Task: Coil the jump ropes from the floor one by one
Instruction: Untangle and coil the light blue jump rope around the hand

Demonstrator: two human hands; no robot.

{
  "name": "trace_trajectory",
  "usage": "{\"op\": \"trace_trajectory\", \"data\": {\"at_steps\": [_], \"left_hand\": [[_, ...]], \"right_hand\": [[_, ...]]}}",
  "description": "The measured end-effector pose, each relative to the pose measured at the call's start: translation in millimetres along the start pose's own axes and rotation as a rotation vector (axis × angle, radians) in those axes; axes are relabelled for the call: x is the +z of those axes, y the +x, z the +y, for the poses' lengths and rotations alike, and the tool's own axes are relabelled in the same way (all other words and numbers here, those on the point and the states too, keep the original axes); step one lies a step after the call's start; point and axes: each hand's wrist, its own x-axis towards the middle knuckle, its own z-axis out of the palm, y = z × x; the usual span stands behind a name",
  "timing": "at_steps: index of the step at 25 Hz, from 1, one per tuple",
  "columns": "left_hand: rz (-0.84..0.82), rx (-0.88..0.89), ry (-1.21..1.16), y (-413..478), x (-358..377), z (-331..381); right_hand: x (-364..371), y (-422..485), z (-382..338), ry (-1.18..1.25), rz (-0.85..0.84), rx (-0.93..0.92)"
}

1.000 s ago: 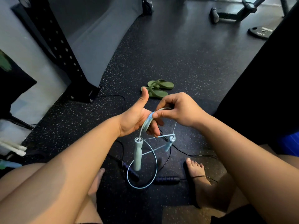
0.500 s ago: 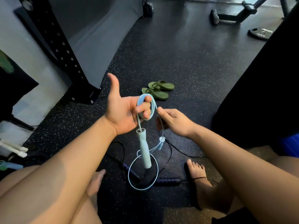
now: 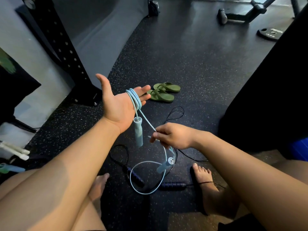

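A light blue jump rope [image 3: 135,99] is wound in several loops around the fingers of my left hand [image 3: 116,104], which is held palm up with fingers spread. One blue handle [image 3: 138,132] hangs below that palm. My right hand [image 3: 171,136] pinches the rope's free length lower and to the right. The rest of the rope drops in a loop [image 3: 146,177] to the floor, with the second blue handle [image 3: 165,165] dangling just above it. A black jump rope [image 3: 173,184] with dark handles lies on the floor beneath, between my bare feet.
Green sandals [image 3: 164,92] lie on the speckled rubber floor beyond my hands. A black perforated rack post [image 3: 66,52] stands at left. A weight plate [image 3: 270,34] and bench feet are at far right. More rope handles [image 3: 15,150] lie at the left edge.
My left hand has opened flat with the coils around its fingers and rotated palm up. My right hand has moved down and right, drawing the rope's free length out.
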Motion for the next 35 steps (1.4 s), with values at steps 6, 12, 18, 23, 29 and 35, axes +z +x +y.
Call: {"op": "trace_trajectory", "data": {"at_steps": [6,12,18,23,29,35], "left_hand": [[0.086,-0.097,0.424,7.7,3.2,-16.6],[-0.329,-0.359,0.846,-0.6,8.8,-20.8],[-0.456,-0.498,0.623,-7.3,16.9,-10.1],[-0.387,-0.414,0.329,-9.8,16.6,-3.0],[-0.282,-0.253,-0.022,-10.4,14.4,0.8],[-0.088,-0.042,-0.087,-5.3,6.8,2.0]], "right_hand": [[-17.4,-10.2,-15.9,-0.153,0.248,-0.177],[-38.4,-13.4,-5.9,-0.197,0.435,-0.216],[-44.9,-12.9,6.4,0.047,0.51,-0.188],[-39.6,-5.1,18.0,0.074,0.518,-0.14],[-21.4,3.5,19.6,0.17,0.419,-0.061],[3.8,2.6,16.0,0.043,0.071,0.022]]}}
